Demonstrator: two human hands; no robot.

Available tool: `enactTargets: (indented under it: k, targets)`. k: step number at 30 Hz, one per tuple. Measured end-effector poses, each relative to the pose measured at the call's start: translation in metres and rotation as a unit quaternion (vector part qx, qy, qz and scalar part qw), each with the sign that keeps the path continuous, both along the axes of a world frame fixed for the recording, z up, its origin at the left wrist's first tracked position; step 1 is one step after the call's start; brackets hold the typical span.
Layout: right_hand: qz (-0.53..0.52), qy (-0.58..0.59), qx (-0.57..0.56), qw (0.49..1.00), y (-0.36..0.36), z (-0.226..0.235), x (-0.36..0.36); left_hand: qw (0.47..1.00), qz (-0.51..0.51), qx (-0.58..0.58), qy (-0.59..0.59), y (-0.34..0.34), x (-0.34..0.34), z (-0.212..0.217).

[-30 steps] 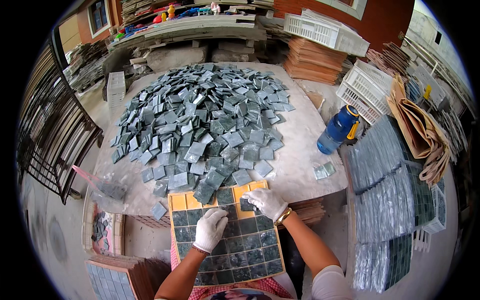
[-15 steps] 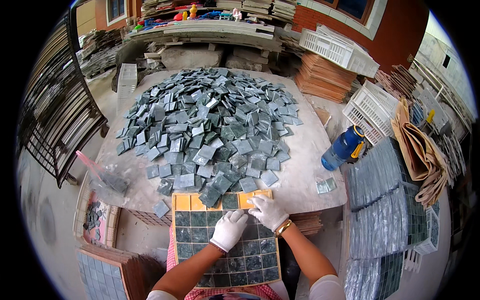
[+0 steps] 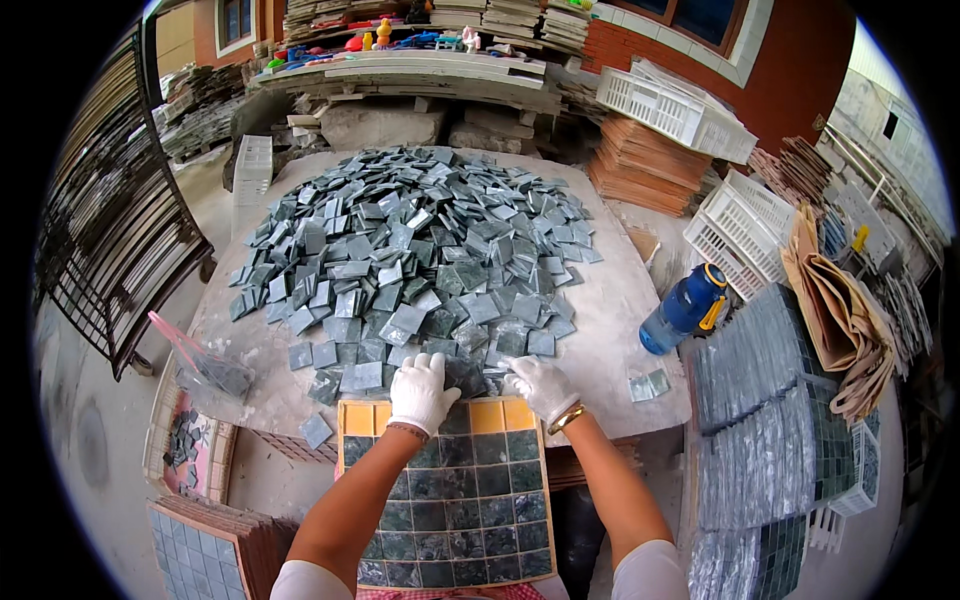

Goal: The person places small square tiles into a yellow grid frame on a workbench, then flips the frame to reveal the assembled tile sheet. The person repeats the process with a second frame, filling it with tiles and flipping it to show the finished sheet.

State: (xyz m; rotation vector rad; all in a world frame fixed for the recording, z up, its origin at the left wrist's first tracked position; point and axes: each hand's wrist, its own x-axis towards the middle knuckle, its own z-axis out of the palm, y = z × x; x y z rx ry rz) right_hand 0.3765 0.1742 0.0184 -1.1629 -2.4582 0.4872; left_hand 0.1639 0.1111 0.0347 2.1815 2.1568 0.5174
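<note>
A light wooden tray frame [image 3: 545,490] lies across my lap, its lower rows filled with square dark green stone tiles [image 3: 462,483]. Along its top row, bare orange-yellow cells [image 3: 487,415] show beside a tile. My left hand [image 3: 422,393], in a white glove, reaches over that row, its fingers stretched onto loose tiles at the pile's front edge. To the right, my gloved right hand [image 3: 540,388] has its fingers apart, their tips near the front tiles. The pile of loose green-grey tiles [image 3: 400,235] spreads over the table beyond. Whatever lies under my left palm is hidden.
A blue bottle [image 3: 685,310] stands on the table's right side near a loose tile pair [image 3: 648,386]. Stacked tile sheets [image 3: 755,430] rise at the right, and more [image 3: 195,555] at lower left. A plastic bag [image 3: 215,370] sits at the left edge.
Both hands have moved forward from the tray toward the pile; the left also went leftward, and the right went slightly rightward. The tray appears a little lower in view.
</note>
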Motion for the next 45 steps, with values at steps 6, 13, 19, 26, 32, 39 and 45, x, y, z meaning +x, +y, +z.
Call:
enactTargets:
  k: [6,13,19,26,32,39,45]
  targets:
    - [0.025,-0.004,-0.086,0.996,-0.002,0.019,0.024,0.809,-0.204,-0.149,-0.530,-0.001,-0.002,0.001]
    - [0.044,-0.010,-0.111,0.993,0.003,-0.010,0.030,0.874,-0.117,-0.187,-0.433,-0.017,0.016,-0.010]
    - [0.060,-0.088,0.021,0.994,0.001,-0.027,0.029,0.976,-0.183,0.036,-0.115,-0.016,0.027,-0.024]
    - [-0.074,-0.082,-0.026,0.994,-0.048,-0.007,0.011,0.974,-0.198,0.046,-0.104,-0.029,0.031,-0.029]
    - [-0.045,-0.027,-0.009,0.999,-0.054,-0.005,0.009,0.977,-0.182,0.044,-0.105,-0.033,0.039,-0.043]
    - [0.004,-0.065,-0.010,0.998,-0.057,0.007,0.003,0.964,-0.174,0.076,-0.189,-0.040,0.033,-0.046]
    - [0.081,-0.131,0.025,0.988,-0.048,0.001,-0.018,0.931,-0.041,0.156,-0.328,-0.076,-0.026,-0.019]
